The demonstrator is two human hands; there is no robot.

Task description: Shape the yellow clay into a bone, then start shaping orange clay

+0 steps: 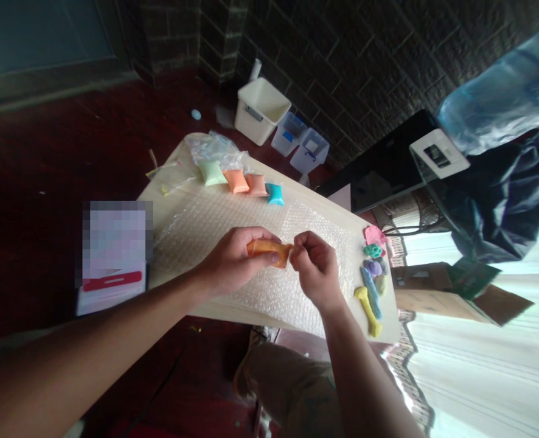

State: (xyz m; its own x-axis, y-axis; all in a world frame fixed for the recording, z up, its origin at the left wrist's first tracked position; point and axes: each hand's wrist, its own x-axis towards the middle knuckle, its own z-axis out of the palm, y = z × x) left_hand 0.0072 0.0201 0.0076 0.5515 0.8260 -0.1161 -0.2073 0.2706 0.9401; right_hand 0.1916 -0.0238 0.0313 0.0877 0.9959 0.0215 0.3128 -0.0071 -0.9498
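Observation:
Over the bubble wrap point(269, 298) on the table, my left hand point(235, 258) is closed around an orange packet of modelling clay point(269, 248). My right hand point(315, 264) pinches the right end of the same packet, its fingers curled in. Beyond my hands lie a pale green packet point(212, 173), an orange packet point(236, 180), a peach packet point(257, 184) and a blue packet point(275, 194). Crumpled clear plastic point(219, 149) sits behind them. At the table's right end are shaped clay pieces, among them a yellow bone-like piece point(368, 312) and a blue strip point(370, 292).
A tablet-like screen point(112, 292), partly blurred out, stands at the left edge of the table point(246, 313). A white basket point(258, 112) and clear bins point(309, 152) are on the floor beyond. A cardboard box point(443, 298) and a black bag point(502, 201) are at right.

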